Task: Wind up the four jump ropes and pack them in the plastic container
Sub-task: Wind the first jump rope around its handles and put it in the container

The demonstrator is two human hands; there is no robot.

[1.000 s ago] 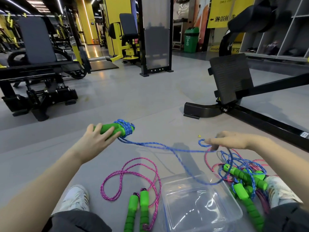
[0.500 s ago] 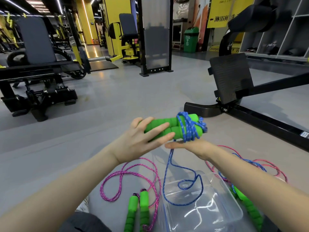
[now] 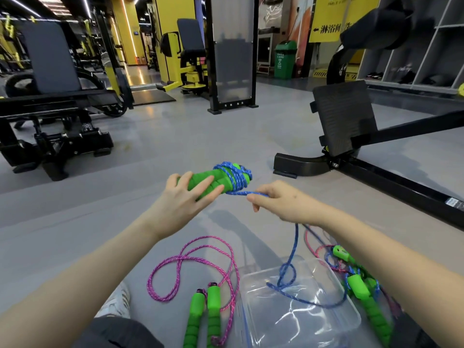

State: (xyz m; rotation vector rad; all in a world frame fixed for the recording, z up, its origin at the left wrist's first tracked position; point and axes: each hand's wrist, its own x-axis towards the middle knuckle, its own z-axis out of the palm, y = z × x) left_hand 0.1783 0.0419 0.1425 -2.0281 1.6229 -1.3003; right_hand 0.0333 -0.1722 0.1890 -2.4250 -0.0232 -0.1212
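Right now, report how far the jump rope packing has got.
Done: nothing packed; the plastic container holds only a trailing stretch of the blue rope. In hand: the left hand grips that rope's green handles, partly wound, while the right hand pinches the cord. Left: finish winding, then the loose pink rope and the tangled ropes on the right.

Green handles (image 3: 208, 183), blue rope (image 3: 236, 175), pink rope (image 3: 180, 262)
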